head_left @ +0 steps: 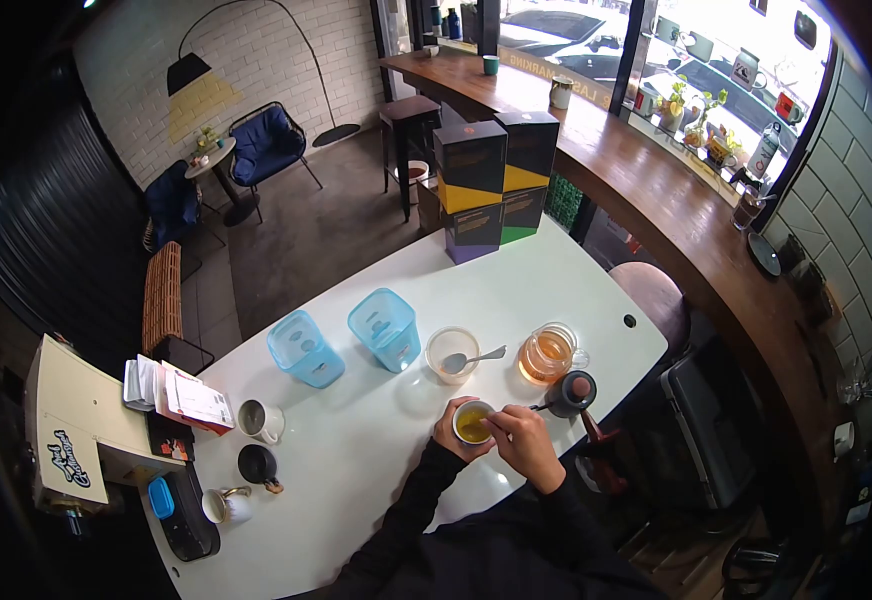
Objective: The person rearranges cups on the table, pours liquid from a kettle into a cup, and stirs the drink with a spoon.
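Observation:
My left hand (449, 432) is wrapped round a small cup (473, 408) with yellow liquid in it, held near the table's front edge. My right hand (524, 440) is closed in a pinch at the cup's right rim; what its fingers hold is hidden. Just beyond the cup, a clear round container (438, 372) has a metal spoon (476, 358) lying across it. To the right of that is a glass teapot (546, 355) of amber liquid. A black rounded object with a brownish knob (569, 396) stands close by my right hand.
On the white table (356, 480) are two blue plastic containers (306, 350), several mugs (260, 422) at left and stacked black boxes (476, 165) at the back. Cards (196, 398) and a beige machine (66, 430) occupy the left end. A wooden counter (656, 180) curves along the right.

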`<state>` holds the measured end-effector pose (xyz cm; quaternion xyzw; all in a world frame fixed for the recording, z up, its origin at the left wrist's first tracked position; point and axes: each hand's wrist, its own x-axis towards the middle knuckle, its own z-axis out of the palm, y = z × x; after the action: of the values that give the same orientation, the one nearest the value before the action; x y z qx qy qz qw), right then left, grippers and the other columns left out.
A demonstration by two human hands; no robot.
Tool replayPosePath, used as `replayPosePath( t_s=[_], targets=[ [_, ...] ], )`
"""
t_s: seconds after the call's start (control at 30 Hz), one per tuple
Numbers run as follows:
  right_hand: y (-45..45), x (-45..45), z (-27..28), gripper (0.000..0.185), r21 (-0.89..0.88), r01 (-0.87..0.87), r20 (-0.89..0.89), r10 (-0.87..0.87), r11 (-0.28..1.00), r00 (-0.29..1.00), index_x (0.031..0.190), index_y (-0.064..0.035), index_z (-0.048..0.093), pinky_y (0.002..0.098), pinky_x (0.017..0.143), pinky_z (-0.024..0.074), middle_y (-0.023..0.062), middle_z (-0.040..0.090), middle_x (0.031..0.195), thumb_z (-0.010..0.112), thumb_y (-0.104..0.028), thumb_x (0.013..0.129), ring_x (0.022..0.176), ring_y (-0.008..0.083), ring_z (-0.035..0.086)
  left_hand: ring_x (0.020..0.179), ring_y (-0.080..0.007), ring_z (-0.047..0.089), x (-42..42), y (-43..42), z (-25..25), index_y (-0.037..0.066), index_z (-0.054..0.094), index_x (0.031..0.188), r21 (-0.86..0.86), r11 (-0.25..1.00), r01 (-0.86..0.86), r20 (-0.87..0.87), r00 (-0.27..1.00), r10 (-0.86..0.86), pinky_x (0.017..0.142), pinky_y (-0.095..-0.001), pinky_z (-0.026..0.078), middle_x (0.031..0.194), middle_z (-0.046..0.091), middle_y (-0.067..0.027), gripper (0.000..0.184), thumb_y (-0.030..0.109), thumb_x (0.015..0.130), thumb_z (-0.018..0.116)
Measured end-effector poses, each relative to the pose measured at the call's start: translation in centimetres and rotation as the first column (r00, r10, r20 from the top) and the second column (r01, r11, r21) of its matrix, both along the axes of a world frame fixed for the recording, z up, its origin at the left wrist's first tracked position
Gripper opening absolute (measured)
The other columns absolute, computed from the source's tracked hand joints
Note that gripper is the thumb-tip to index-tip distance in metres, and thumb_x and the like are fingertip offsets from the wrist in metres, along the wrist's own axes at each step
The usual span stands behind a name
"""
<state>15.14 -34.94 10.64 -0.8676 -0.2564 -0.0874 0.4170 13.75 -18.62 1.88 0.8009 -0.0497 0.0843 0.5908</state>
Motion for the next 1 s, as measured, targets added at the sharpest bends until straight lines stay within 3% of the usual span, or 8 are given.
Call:
replayPosePath(
  t_s=[0.27, 0.33, 0.57, 0.63, 0.73, 0.83, 1.0],
  targets=[
    [0.5, 0.3, -0.3, 0.011, 0.065, 0.039, 0.036, -0.041, 0.997, 0.999, 0.092, -0.0014, 0.073, 0.0408, 0.062, 0.0482, 0.0137, 0.062, 0.072, 0.071, -0.011, 0.086, 0.067, 0.0321, 0.062, 0.098, -0.0265, 0.07, 0.2, -0.2, -0.3, 0.01, 0.05, 0.125, 0.006, 1.0, -0.012, 0.059, 0.998, 0.012, 0.085, -0.0373, 0.056, 0.106, 0.069, -0.0111, 0.08, 0.023, 0.058, 0.093],
    [0.2, 0.2, -0.4, 0.012, 0.057, 0.07, 0.014, -0.071, 0.996, 0.997, 0.093, -0.0024, 0.071, 0.0447, 0.069, 0.0473, 0.0157, 0.062, 0.077, 0.069, -0.012, 0.086, 0.075, 0.0355, 0.061, 0.098, -0.0268, 0.07, 0.2, -0.3, -0.2, 0.01, 0.05, 0.125, 0.028, 0.999, -0.029, 0.097, 0.995, 0.026, 0.086, -0.0374, 0.056, 0.107, 0.069, -0.0112, 0.079, 0.022, 0.059, 0.093],
    [0.0, -0.1, 0.0, 0.012, -0.006, 0.015, -0.071, -0.015, 1.0, 0.997, 0.093, -0.0016, 0.071, 0.0444, 0.068, 0.047, 0.0155, 0.06, 0.073, 0.069, -0.012, 0.086, 0.073, 0.0351, 0.061, 0.099, -0.0272, 0.069, 0.1, -0.2, -0.3, 0.01, 0.05, 0.124, 0.002, 1.0, -0.01, 0.045, 0.999, 0.01, 0.086, -0.0374, 0.056, 0.108, 0.068, -0.0115, 0.079, 0.022, 0.059, 0.093],
    [0.3, 0.0, -0.2, 0.011, 0.075, -0.006, -0.024, 0.008, 0.997, 1.0, 0.09, -0.0009, 0.073, 0.0417, 0.061, 0.0479, 0.0136, 0.063, 0.073, 0.071, -0.01, 0.086, 0.067, 0.0327, 0.062, 0.099, -0.0271, 0.069, 0.1, -0.1, 0.0, 0.01, 0.05, 0.125, 0.024, 1.0, -0.01, 0.043, 0.999, 0.009, 0.086, -0.0371, 0.056, 0.108, 0.068, -0.0114, 0.079, 0.022, 0.059, 0.093],
    [0.4, 0.1, -0.4, 0.012, 0.071, 0.001, -0.041, 0.002, 0.997, 0.999, 0.093, -0.0016, 0.07, 0.0444, 0.067, 0.0465, 0.0152, 0.06, 0.074, 0.069, -0.011, 0.086, 0.074, 0.0352, 0.06, 0.098, -0.0272, 0.069, 0.1, -0.1, -0.1, 0.01, 0.051, 0.124, 0.002, 1.0, -0.006, 0.05, 0.999, 0.006, 0.085, -0.0371, 0.056, 0.108, 0.068, -0.0112, 0.079, 0.022, 0.058, 0.093],
    [0.3, 0.4, -0.3, 0.009, 0.055, 0.056, 0.069, -0.06, 0.997, 0.996, 0.092, -0.0011, 0.072, 0.0422, 0.064, 0.0479, 0.0139, 0.063, 0.074, 0.07, -0.008, 0.087, 0.071, 0.0333, 0.062, 0.098, -0.0273, 0.069, 0.2, -0.2, -0.3, 0.01, 0.051, 0.124, 0.021, 0.999, -0.029, 0.094, 0.995, 0.026, 0.085, -0.0372, 0.056, 0.108, 0.068, -0.011, 0.079, 0.022, 0.058, 0.093],
    [-0.2, 0.0, 0.6, 0.008, -0.006, 0.068, 0.033, -0.068, 0.998, 0.997, 0.091, -0.0011, 0.072, 0.0426, 0.065, 0.0475, 0.0138, 0.062, 0.074, 0.069, -0.008, 0.087, 0.071, 0.0332, 0.062, 0.097, -0.0271, 0.069, 0.2, -0.1, -0.6, 0.009, 0.051, 0.124, 0.027, 0.999, -0.025, 0.081, 0.996, 0.023, 0.085, -0.0373, 0.056, 0.109, 0.068, -0.0109, 0.08, 0.022, 0.058, 0.094]
  ],
)
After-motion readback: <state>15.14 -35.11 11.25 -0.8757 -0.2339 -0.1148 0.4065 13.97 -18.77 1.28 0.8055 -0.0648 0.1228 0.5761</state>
